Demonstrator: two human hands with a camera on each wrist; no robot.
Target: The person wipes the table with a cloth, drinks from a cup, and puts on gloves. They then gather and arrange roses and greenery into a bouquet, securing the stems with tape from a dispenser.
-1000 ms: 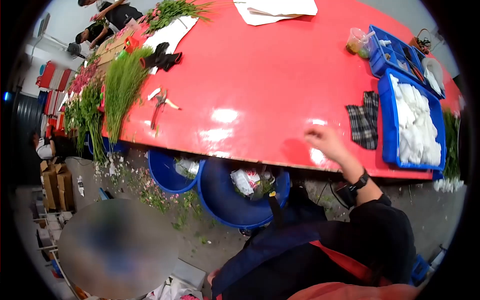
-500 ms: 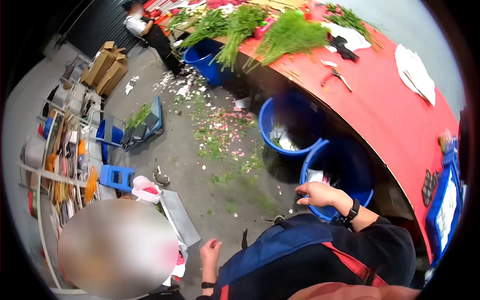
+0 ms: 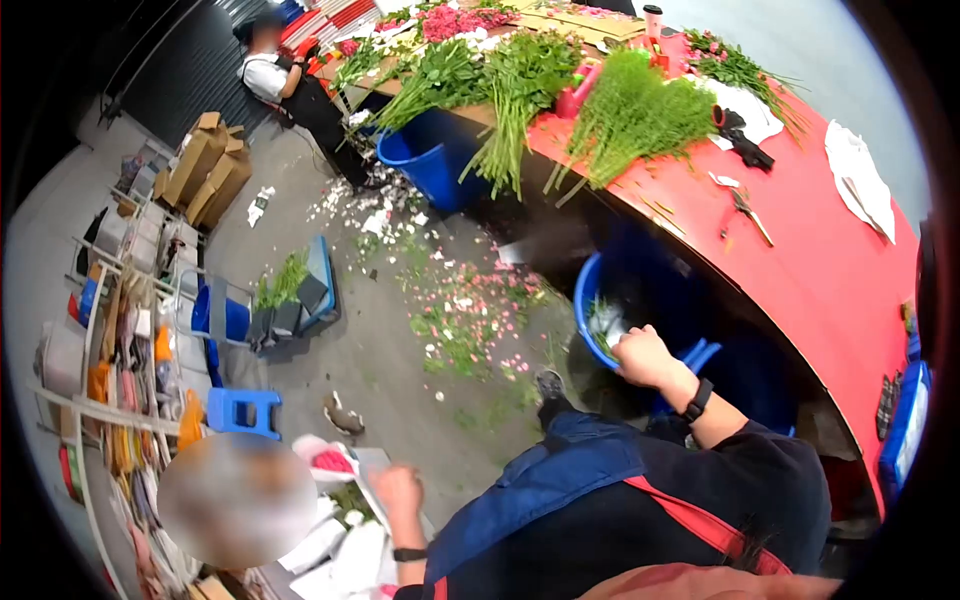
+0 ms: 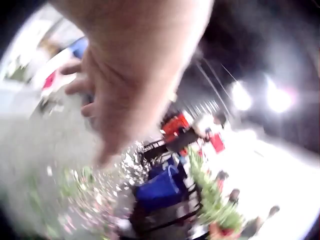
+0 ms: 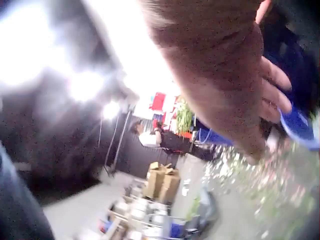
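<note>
My right hand [image 3: 645, 357] hangs in front of a round blue bin [image 3: 582, 318], overlapping its rim in the head view. Its fingers are loosely bent with nothing between them, as the right wrist view also shows. A second blue bin [image 3: 765, 385] stands beside the first, under the table edge. My left hand [image 3: 400, 490] is low on the left, near a white container [image 3: 312, 447] with pink contents. In the left wrist view, that hand's fingers [image 4: 77, 86] are relaxed and hold nothing.
The red table [image 3: 800, 290] curves along the right, bearing green stems [image 3: 640, 115], pruning shears [image 3: 752, 217] and black gloves [image 3: 742, 138]. Petals and leaf scraps [image 3: 475, 310] litter the floor. A blue stool [image 3: 245, 412] and crowded shelving [image 3: 120, 400] stand left. Another person [image 3: 290, 90] stands at the far end.
The head view has swung left from the table to the floor and shelves. My right hand has left its place over the tabletop; my left hand has come into view. Neither has picked anything up.
</note>
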